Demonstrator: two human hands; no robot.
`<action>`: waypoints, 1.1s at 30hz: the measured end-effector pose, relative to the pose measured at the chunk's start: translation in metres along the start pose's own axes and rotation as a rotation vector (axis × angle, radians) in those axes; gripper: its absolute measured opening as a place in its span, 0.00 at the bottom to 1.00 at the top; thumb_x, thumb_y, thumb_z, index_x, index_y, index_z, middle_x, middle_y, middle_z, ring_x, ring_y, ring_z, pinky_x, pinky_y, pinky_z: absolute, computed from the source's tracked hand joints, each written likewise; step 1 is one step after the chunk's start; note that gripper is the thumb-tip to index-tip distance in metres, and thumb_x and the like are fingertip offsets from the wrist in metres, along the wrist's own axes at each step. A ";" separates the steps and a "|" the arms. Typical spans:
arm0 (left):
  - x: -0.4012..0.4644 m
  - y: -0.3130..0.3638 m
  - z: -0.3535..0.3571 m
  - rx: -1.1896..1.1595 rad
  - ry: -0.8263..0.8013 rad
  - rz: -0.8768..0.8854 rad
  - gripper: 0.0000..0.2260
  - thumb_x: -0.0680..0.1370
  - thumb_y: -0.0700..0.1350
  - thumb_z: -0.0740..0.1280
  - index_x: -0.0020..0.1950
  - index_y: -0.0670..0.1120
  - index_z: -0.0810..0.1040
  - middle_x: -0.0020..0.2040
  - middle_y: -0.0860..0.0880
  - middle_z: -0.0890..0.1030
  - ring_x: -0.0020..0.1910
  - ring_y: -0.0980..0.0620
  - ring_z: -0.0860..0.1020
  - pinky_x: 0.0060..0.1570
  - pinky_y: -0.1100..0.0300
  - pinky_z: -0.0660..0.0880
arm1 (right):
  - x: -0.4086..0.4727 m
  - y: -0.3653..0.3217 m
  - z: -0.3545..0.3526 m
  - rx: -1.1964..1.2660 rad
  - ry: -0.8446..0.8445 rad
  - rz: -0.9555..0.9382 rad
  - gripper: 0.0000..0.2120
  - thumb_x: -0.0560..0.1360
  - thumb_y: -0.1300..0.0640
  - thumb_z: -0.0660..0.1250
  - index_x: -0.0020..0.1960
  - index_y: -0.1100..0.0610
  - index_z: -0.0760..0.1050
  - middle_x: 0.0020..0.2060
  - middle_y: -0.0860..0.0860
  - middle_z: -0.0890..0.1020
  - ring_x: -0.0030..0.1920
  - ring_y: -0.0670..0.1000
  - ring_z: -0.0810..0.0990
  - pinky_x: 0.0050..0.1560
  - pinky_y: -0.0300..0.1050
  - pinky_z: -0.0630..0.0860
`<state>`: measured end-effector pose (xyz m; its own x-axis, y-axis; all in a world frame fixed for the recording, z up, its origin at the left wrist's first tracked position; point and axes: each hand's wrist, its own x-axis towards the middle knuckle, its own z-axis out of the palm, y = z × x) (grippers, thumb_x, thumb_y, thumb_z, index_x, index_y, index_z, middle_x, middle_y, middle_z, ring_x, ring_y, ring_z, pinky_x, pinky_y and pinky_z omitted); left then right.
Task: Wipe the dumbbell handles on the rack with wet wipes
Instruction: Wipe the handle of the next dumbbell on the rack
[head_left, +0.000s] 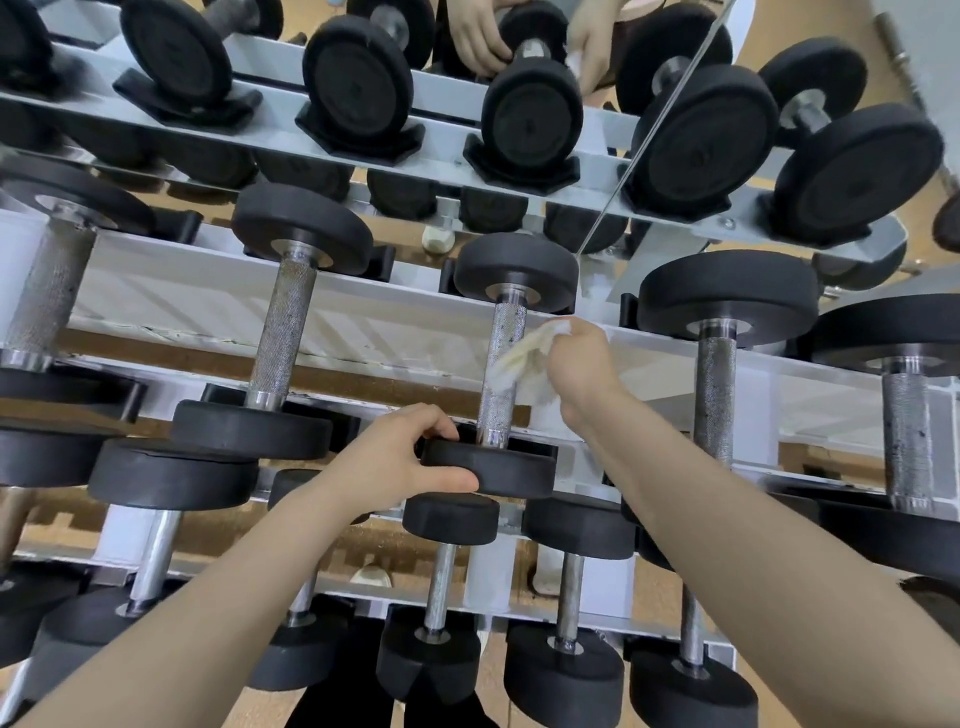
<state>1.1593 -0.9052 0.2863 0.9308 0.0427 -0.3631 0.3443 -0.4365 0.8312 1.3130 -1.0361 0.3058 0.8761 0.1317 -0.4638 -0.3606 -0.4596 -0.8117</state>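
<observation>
Centre frame: left hand (410, 457) grips the dumbbell (501, 364) near head, right hand (576, 358) bunches wet wipe (519, 358) against its handle (503, 374); hard scrubbing risks rolling it off the rack (208, 306).

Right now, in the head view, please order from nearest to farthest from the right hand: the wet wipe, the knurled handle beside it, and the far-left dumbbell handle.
1. wet wipe: held in the right hand.
2. knurled handle: just left, under the wipe.
3. far-left dumbbell handle: at the left edge.
</observation>
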 end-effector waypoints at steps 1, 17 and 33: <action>0.000 0.000 0.000 -0.006 0.002 0.002 0.22 0.56 0.67 0.66 0.43 0.57 0.72 0.46 0.56 0.76 0.47 0.55 0.74 0.49 0.58 0.71 | 0.007 0.001 0.005 0.005 0.044 0.030 0.15 0.72 0.70 0.49 0.42 0.57 0.71 0.41 0.57 0.79 0.41 0.55 0.75 0.42 0.44 0.71; -0.010 0.006 0.005 -0.001 0.089 -0.037 0.12 0.68 0.52 0.75 0.44 0.57 0.73 0.47 0.54 0.77 0.49 0.52 0.75 0.50 0.58 0.72 | -0.046 0.017 -0.027 -0.314 -0.353 -0.143 0.14 0.77 0.71 0.51 0.53 0.73 0.74 0.40 0.58 0.75 0.40 0.55 0.72 0.36 0.40 0.66; -0.055 0.036 -0.003 -0.403 0.325 0.064 0.20 0.73 0.54 0.68 0.63 0.53 0.71 0.59 0.55 0.77 0.60 0.58 0.74 0.59 0.58 0.70 | -0.096 -0.036 -0.022 -0.421 -0.636 -0.478 0.11 0.78 0.64 0.62 0.56 0.57 0.79 0.53 0.53 0.81 0.54 0.51 0.77 0.54 0.41 0.71</action>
<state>1.1205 -0.9207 0.3371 0.9195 0.3320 -0.2103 0.2461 -0.0693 0.9668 1.2493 -1.0518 0.3877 0.5146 0.7952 -0.3205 0.2535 -0.4983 -0.8291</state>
